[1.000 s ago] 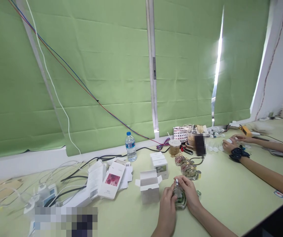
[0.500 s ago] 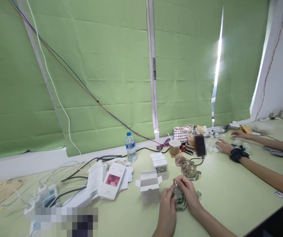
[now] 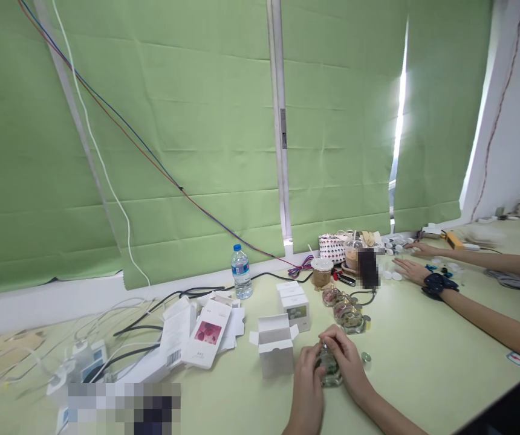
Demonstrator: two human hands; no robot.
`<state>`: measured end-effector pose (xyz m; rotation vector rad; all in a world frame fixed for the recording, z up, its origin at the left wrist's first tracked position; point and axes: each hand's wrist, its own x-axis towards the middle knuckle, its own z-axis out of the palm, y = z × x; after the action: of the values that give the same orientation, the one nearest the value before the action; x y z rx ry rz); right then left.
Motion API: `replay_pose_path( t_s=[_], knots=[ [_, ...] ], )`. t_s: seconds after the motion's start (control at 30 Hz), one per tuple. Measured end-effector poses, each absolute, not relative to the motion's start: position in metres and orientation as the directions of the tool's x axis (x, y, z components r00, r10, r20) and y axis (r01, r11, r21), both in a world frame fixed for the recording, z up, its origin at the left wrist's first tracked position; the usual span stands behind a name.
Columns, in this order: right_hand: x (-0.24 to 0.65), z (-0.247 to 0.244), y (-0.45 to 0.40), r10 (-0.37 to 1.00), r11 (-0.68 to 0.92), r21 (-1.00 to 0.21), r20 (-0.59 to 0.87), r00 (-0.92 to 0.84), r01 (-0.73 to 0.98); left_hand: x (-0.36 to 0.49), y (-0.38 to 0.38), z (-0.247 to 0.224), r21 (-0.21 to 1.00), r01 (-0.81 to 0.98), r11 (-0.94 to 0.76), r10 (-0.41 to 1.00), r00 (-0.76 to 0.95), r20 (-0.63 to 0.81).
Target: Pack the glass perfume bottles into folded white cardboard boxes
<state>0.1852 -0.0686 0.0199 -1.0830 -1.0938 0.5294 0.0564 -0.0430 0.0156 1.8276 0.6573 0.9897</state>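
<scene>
A small, squat glass bottle [image 3: 331, 370] with green matter inside stands on the table between my two hands. My left hand [image 3: 306, 377] is closed around its left side. My right hand [image 3: 347, 362] covers its neck from above and the right, with the fingertips pinched together at the top; the neck is hidden behind them. To the left of my hands is a white carton [image 3: 276, 360] with its top flaps open. A small round greenish cap [image 3: 366, 357] lies just right of my right hand.
Several similar glass bottles [image 3: 349, 320] stand beyond my hands, beside closed white cartons [image 3: 297, 311]. Flattened boxes [image 3: 207, 332], a water bottle [image 3: 242, 278] and cables [image 3: 142, 327] lie left. A drink cup [image 3: 321, 273] stands behind. At right, a co-worker's hands [image 3: 412, 270] reach over small parts.
My right fingers have closed further over the bottle's neck, hiding the silvery top that showed before. The co-worker's far hand has moved left. The view has shifted slightly.
</scene>
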Motion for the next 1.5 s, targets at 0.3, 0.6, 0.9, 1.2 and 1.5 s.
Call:
replay_pose_path(
  t_s=[0.3,0.6,0.9,1.2,1.5],
  knots=[
    [0.185,0.017,-0.075,0.783,0.427,-0.849,0.519,0.343,0.311,0.056,-0.047,0.031,0.907,-0.038,-0.419,0.781,0.494,0.382],
    [0.229,-0.003,-0.106,0.62,0.224,-0.736,0.613,0.489,0.639,0.058,-0.041,0.009,0.921,-0.007,-0.389,0.817,0.46,0.348],
    [0.259,-0.023,-0.128,0.797,0.034,-0.637,0.482,0.364,0.77,0.06,-0.039,0.005,0.923,0.013,-0.384,0.819,0.467,0.334],
    [0.212,0.032,-0.097,0.779,0.264,-0.796,0.509,0.366,0.544,0.058,-0.043,0.008,0.931,0.042,-0.361,0.82,0.49,0.296],
    [0.2,0.027,-0.089,0.797,0.329,-0.723,0.558,0.232,0.608,0.059,-0.045,0.013,0.922,-0.009,-0.387,0.793,0.508,0.337]
  ],
)
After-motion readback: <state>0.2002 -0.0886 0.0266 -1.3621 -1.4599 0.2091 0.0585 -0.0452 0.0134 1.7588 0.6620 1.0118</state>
